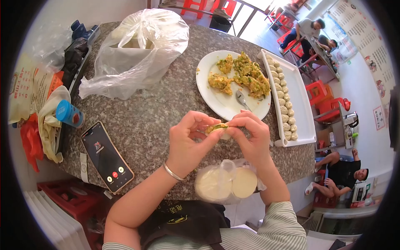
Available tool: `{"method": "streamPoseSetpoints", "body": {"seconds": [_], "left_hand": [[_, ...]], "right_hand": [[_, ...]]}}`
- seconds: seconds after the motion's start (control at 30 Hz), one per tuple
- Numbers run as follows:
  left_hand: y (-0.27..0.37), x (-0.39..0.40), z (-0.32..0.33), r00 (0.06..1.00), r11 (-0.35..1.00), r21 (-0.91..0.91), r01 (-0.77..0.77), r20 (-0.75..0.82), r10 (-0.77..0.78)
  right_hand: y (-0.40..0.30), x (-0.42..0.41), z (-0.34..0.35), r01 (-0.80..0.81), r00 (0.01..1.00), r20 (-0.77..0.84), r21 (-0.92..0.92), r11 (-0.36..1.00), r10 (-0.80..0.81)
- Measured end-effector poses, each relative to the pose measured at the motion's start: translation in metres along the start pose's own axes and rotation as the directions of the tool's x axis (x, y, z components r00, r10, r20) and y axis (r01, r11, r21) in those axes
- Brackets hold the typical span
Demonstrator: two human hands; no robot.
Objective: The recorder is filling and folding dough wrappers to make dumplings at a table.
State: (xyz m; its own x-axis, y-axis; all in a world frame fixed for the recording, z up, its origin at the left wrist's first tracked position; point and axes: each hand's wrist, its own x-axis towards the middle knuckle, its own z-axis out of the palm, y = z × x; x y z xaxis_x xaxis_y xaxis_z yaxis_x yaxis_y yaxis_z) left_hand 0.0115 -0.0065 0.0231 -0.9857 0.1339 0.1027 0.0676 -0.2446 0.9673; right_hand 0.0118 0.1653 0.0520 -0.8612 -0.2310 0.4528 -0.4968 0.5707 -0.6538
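Between the fingertips of my left hand (192, 137) and my right hand (250, 132) is a dumpling (216, 127), its wrapper partly folded around a yellow-green filling that still shows on top. Just beyond my hands, a white oval plate (207, 100) carries clumps of chopped filling (250, 73) and a metal spoon (240, 97). Below my hands, near the table's front edge, round dough wrappers (244, 182) lie stacked in a clear plastic bag (229, 168). To the right, finished pleated dumplings (283, 109) sit in two rows along the left side of a white tray (301, 103).
A large knotted plastic bag (140, 59) rests on the speckled stone table (150, 112). At left are a phone (107, 156) with a lit screen, a blue-lidded canister (70, 114) and a dark tray (76, 72) of bags. Several people sit beyond the table at right.
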Motion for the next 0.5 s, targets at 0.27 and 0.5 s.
{"method": "streamPoseSetpoints", "body": {"seconds": [0.27,0.5], "left_hand": [[-0.009,-0.003,0.001,0.934,0.933,0.11,-0.344,-0.063,0.352],[-0.006,-0.002,0.002,0.88,0.845,0.245,-0.475,0.095,0.466]], "right_hand": [[0.004,-0.006,0.012,-0.042,0.988,-0.141,0.183,0.982,0.069],[0.007,-0.007,0.011,-0.023,0.988,-0.145,0.211,0.977,0.055]]}}
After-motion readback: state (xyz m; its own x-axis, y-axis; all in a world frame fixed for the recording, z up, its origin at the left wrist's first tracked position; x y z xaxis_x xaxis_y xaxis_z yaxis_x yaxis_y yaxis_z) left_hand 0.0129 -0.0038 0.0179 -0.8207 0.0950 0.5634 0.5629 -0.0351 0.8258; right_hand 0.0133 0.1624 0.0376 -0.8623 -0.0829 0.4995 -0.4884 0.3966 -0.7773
